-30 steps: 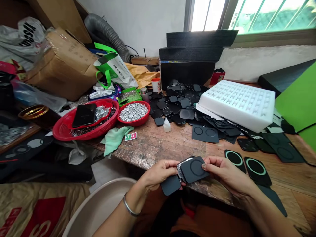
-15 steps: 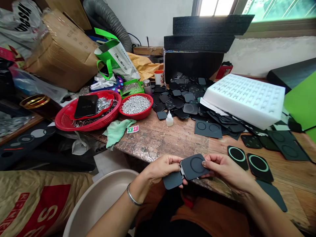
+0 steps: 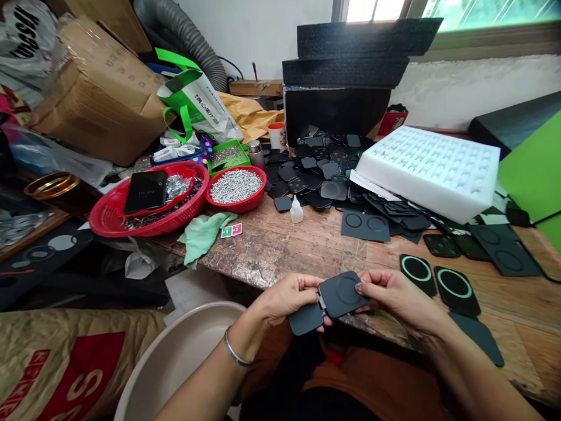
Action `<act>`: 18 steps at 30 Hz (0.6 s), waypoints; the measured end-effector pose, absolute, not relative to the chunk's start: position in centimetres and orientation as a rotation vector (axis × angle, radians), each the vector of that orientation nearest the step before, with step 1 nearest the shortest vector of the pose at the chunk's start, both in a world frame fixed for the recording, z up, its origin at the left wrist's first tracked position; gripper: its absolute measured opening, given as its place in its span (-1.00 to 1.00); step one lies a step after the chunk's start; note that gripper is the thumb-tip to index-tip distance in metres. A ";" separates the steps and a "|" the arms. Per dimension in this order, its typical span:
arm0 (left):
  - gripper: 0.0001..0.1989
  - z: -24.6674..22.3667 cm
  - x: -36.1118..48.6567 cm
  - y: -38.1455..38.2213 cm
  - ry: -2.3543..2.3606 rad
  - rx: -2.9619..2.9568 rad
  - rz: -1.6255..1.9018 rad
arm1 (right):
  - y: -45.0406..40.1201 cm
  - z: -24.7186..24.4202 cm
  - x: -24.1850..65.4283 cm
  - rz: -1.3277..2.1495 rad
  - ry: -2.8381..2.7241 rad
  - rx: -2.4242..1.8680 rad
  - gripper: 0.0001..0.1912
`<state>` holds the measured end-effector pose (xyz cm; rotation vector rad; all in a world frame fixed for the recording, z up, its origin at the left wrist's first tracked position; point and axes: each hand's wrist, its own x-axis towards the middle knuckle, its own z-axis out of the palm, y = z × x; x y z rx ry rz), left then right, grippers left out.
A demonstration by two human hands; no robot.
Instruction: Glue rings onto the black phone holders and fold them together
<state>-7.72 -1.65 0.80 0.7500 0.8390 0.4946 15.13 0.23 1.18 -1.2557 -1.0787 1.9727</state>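
Between my hands, over the table's front edge, is a dark grey hinged folding charger pad [image 3: 339, 292] made of two rounded square panels. A faint ring marks its upper right panel, and a metal hinge joins it to the lower left one. My left hand [image 3: 291, 299] is closed on the hinge side, thumb on top and fingertips showing below. My right hand [image 3: 388, 295] pinches the right edge of the ringed panel, its thumb on the face and its other fingers partly hidden underneath. To the right lie black panels with pale green rings [image 3: 456, 289] and a plain dark panel [image 3: 477, 338].
A small glue-like bottle [image 3: 297, 210] stands mid-table before a heap of black panels [image 3: 322, 169]. Red baskets [image 3: 236, 204] of metal parts and a green cloth [image 3: 204, 237] are left. A white foam tray [image 3: 429, 175] sits right; a pale tub [image 3: 144, 374] is below.
The view has shifted slightly, so the table things sit a little further left and higher. My right thumb has moved slightly inward on the ringed panel; both hands keep hold.
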 end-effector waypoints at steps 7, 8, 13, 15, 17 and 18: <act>-0.60 0.9 -7.5 -1.6 0.846 0.739 0.493 | 0.4 0.9 15.2 1.962 -1.107 -1.287 -0.69; -0.60 0.9 -7.5 -1.7 0.849 0.736 0.494 | 0.4 0.8 15.2 1.963 -1.115 -1.291 -0.69; -0.60 0.9 -7.5 -1.6 0.844 0.713 0.497 | 0.5 0.7 15.4 1.954 -1.156 -1.286 -0.69; -0.62 1.0 -7.5 -1.6 0.846 0.704 0.497 | 0.5 0.7 15.4 1.956 -1.176 -1.287 -0.68; -0.63 1.0 -7.4 -1.6 0.858 0.699 0.497 | 0.5 0.8 15.4 1.951 -1.177 -1.290 -0.67; -0.63 1.1 -7.4 -1.6 0.867 0.698 0.498 | 0.5 0.9 15.3 1.945 -1.172 -1.289 -0.66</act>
